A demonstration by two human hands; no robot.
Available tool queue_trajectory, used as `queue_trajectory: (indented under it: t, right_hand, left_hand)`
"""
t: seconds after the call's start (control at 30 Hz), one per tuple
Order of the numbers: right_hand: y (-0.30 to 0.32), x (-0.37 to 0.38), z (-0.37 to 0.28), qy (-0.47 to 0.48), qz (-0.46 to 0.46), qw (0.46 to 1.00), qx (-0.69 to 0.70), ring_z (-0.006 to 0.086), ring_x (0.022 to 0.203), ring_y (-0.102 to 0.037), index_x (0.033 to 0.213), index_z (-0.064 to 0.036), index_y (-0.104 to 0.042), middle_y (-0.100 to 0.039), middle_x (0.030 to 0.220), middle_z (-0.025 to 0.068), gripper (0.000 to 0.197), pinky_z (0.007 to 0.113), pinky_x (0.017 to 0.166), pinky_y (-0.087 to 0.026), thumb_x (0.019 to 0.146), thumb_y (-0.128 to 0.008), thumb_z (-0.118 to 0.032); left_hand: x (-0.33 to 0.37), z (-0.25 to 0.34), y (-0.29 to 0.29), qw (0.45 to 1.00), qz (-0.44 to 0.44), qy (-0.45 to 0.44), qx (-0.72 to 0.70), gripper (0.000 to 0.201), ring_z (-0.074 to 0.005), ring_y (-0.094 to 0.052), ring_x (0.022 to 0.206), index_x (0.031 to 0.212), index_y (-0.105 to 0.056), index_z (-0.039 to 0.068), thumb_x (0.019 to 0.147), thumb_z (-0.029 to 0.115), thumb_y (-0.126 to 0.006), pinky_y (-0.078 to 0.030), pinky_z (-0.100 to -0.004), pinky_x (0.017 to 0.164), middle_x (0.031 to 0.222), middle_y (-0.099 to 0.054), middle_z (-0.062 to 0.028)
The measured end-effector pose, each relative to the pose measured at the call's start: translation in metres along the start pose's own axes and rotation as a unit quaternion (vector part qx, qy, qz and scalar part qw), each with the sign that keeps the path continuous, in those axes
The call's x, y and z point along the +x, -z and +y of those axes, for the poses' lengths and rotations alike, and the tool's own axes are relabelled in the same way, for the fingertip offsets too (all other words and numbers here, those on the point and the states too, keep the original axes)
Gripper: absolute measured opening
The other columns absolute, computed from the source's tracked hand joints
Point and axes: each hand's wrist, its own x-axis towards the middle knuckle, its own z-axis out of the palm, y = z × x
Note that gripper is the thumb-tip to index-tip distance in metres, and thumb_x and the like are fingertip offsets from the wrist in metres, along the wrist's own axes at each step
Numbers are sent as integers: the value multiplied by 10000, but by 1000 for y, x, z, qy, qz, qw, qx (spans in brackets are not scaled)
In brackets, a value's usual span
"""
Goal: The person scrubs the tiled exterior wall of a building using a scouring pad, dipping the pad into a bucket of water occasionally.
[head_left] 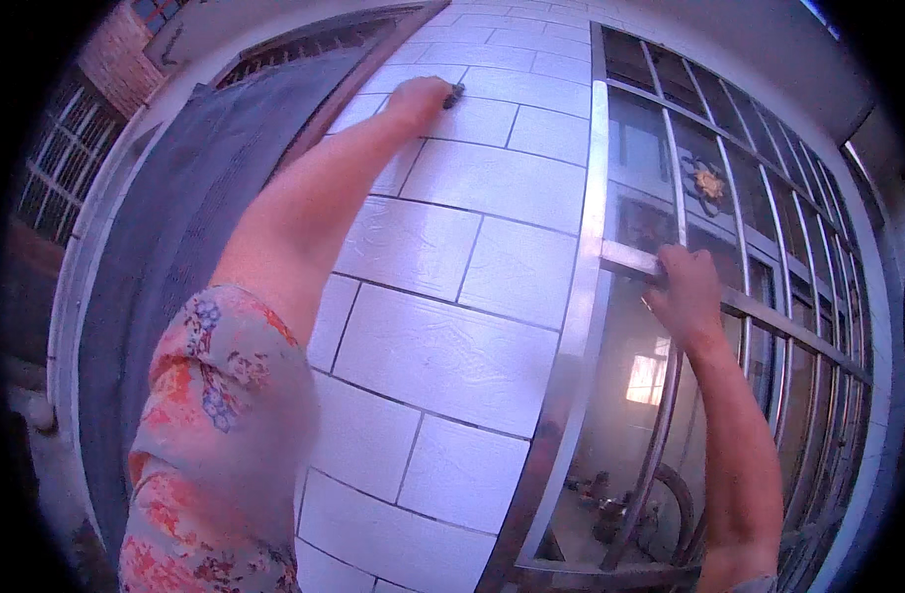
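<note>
Left hand (pixel 418 96) is stretched high up on the white tiled wall (pixel 442 346), fingers (pixel 434 89) curled tight around a small dark tool (pixel 455 95) that pokes out past the fingertips and presses flat against a tile near the top of the wall; what kind of tool it is cannot be told at this size. Right hand (pixel 685 292) is over on the window side, fingers wrapped shut around a horizontal bar of the steel window grille (pixel 759 306), thumb tucked under the rail. The tool sits well apart from that right hand, with the whole width of tiled wall and the shiny grille frame (pixel 586 296) between them. The tiles are large, pale rectangles with dark grout lines, running from the grille frame across to a dark grey metal door (pixel 175 257) on the left. The left arm wears a short floral sleeve (pixel 215 425). Behind the grille is glass, with a small gold flower ornament (pixel 709 183) on the bars. Above the tool the tiles go on up to the wall's top edge; a brick wall (pixel 121 59) shows far upper left.
</note>
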Motion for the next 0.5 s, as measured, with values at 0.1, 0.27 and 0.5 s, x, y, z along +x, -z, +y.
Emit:
queue_trajectory:
  t: [0.1,0.27,0.5]
  right_hand:
    - [-5,0,-1,-5,5,1000,-13,316,796,-484,782,-69,-525,-556,818,84,207,418,721,-408,622,-643,-130]
    - [-9,0,4,16,11,1000,23,320,808,-488,793,-66,-533,-561,836,84,201,418,731,-412,627,-637,-116]
    - [-4,1,5,1,-3,1000,-11,329,815,-491,823,-62,-540,-561,845,91,226,417,740,-420,618,-632,-95]
  left_hand:
    - [8,24,-10,999,17,5,-41,122,-321,-607,849,822,-636,94,728,117,-563,-487,-415,732,866,-632,-140]
    - [18,62,-18,992,63,-61,-93,160,-313,-605,872,884,-639,117,748,125,-555,-486,-396,751,904,-635,-120]
    - [1,22,2,998,-14,58,-26,147,-312,-607,861,854,-650,100,755,123,-544,-474,-401,747,885,-637,-138]
